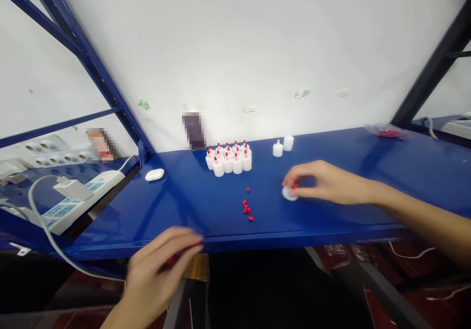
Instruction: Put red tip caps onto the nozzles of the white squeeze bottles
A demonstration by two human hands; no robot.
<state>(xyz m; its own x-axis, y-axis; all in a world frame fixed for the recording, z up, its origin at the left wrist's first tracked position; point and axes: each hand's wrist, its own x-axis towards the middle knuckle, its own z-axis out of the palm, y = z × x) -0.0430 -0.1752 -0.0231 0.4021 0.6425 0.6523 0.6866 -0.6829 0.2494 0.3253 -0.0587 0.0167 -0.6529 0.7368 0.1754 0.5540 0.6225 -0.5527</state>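
Over the right part of the blue shelf, my right hand (pixel 318 182) has its thumb and fingers closed on a white nozzle cap (pixel 288 194) with a red tip. My left hand (pixel 158 265) is at the front edge, a little blurred, pinching a small red cap (pixel 198 243) between thumb and finger. More red shows inside its curled fingers. Several loose red caps (pixel 246 207) lie on the shelf between my hands. Behind them stand white bottles (pixel 228 164) with red tips, in close rows. One white bottle with a bare nozzle (pixel 277 148) stands further right.
A plain white container (pixel 288 143) is beside the bare-nozzle bottle. At the left are a white earbud case (pixel 154 174) and a power strip (pixel 84 201) with a cable. A clear bag with red contents (pixel 388 131) lies far right. A pixelated dark object (pixel 194 130) leans on the wall.
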